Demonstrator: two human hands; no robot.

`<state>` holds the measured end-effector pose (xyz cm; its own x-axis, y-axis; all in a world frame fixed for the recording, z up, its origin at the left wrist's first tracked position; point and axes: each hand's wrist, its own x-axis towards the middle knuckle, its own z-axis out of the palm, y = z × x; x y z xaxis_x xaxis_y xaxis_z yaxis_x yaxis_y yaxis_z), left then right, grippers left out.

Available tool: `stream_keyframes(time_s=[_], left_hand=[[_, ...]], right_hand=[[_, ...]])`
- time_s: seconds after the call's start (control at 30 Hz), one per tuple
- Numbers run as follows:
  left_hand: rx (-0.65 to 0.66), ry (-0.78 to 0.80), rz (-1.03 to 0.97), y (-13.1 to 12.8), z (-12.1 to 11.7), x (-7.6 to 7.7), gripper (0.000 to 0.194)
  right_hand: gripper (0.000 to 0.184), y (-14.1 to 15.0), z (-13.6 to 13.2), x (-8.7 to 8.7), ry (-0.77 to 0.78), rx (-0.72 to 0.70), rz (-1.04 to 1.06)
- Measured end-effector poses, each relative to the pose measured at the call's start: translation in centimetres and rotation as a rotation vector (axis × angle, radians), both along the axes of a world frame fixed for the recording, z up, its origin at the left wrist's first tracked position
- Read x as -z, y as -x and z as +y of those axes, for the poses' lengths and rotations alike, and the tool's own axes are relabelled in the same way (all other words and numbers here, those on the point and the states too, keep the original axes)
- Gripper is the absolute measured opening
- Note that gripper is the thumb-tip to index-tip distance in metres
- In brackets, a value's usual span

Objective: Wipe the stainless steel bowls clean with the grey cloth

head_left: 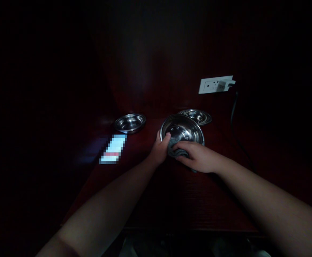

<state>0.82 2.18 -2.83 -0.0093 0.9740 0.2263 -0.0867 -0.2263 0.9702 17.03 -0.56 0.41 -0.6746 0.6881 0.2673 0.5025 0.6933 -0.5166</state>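
The left hand [160,150] clamps the mid-frame steel bowl [185,126], just above-left of the right hand [200,157] (bunched around a cloth [172,152]).

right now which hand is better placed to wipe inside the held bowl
Probably the right hand: it holds the dark cloth at the near edge of the bowl, while the left hand grips its side.

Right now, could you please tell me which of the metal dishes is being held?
The middle dish, tilted: the left hand grips it and the right hand holds a cloth to it. The left dish and rear right dish lie untouched.
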Motion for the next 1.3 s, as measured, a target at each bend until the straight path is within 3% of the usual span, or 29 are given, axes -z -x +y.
stream_keyframes(time_s=[0.63,1.3], left_hand=[[0.024,-0.009,-0.019,0.00,0.32,0.42,0.041],[0.038,-0.010,-0.023,0.13,0.41,0.58,0.040]], right_hand=[[0.010,-0.03,0.02,-0.13,0.024,0.009,-0.024],[0.012,-0.08,-0.09,-0.21,0.030,0.035,-0.064]])
